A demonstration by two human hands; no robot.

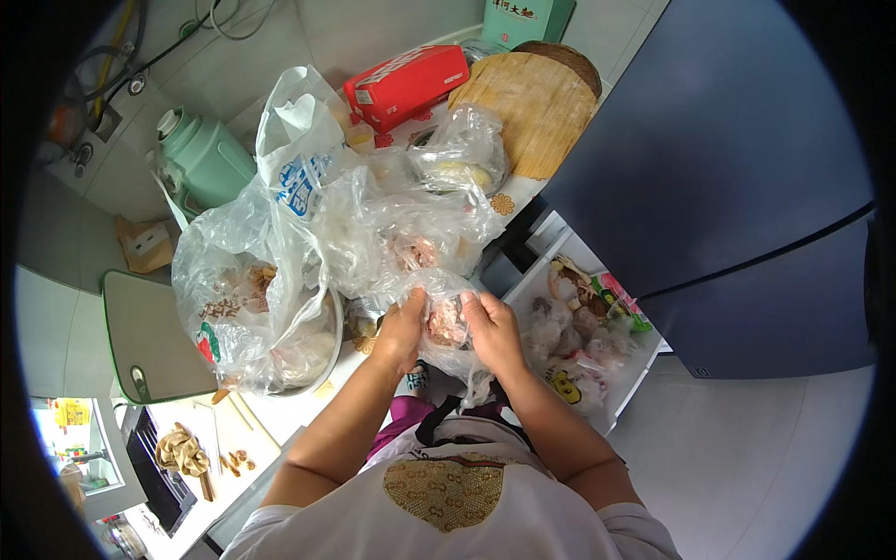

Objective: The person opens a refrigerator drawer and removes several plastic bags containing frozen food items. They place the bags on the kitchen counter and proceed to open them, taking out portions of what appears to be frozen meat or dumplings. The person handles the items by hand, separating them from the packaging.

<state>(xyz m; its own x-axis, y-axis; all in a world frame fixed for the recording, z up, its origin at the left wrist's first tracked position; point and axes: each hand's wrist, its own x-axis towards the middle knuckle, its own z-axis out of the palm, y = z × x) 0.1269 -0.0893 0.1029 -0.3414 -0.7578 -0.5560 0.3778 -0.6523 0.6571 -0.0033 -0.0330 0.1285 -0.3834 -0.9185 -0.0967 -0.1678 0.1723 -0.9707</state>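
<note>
A clear plastic bag of pale pink minced meat [446, 323] hangs in front of my body, its mouth spread between my two hands. My left hand [402, 332] pinches the bag's left side, thumb on top. On the other side my right hand [493, 332] grips the film with thumb and fingers. Just beyond them, a second clear bag with pink meat [414, 252] lies on the table. Left of my hands, a large white printed plastic bag [238, 294] rests over a round metal basin [339, 343].
To the right, an open freezer drawer [630, 392] holds several bagged foods below the dark refrigerator door [707, 161]. A round wooden board [532, 112], red box [406, 84] and green thermos jug [206, 157] stand at the back. A cutting board [157, 343] leans at left.
</note>
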